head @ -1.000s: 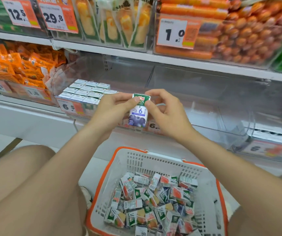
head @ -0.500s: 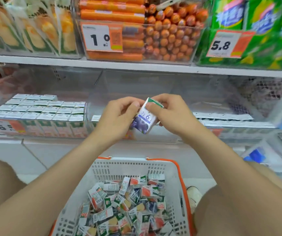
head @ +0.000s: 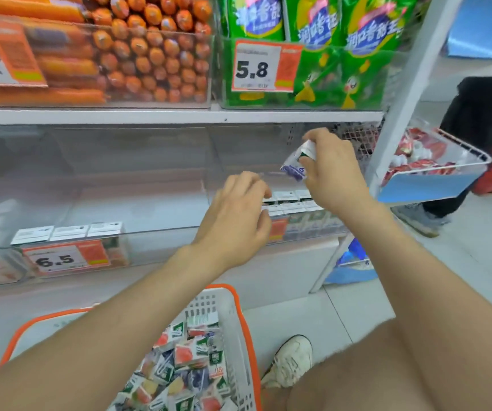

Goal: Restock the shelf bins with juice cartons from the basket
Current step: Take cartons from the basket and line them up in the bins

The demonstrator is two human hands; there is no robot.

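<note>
- The small white-and-purple juice carton [head: 295, 169] is pinched near its top by the curled fingers and thumb of our right hand [head: 332, 173]. It hangs tilted in the air.
- Just beneath that hand, rows of white-topped cartons [head: 287, 200] stand in the clear plastic shelf bin [head: 307, 229].
- We judge it best to turn the carton upright, face it like its neighbours, then lower it into a free spot behind the rows rather than drop it on top.
- Our left hand [head: 235, 218] hovers below and to the left of the right hand, fingers loosely curled and holding nothing. It could steady the front row.
- Well below both hands, the white plastic basket with an orange rim [head: 240, 315] holds many mixed cartons [head: 185, 369].
</note>
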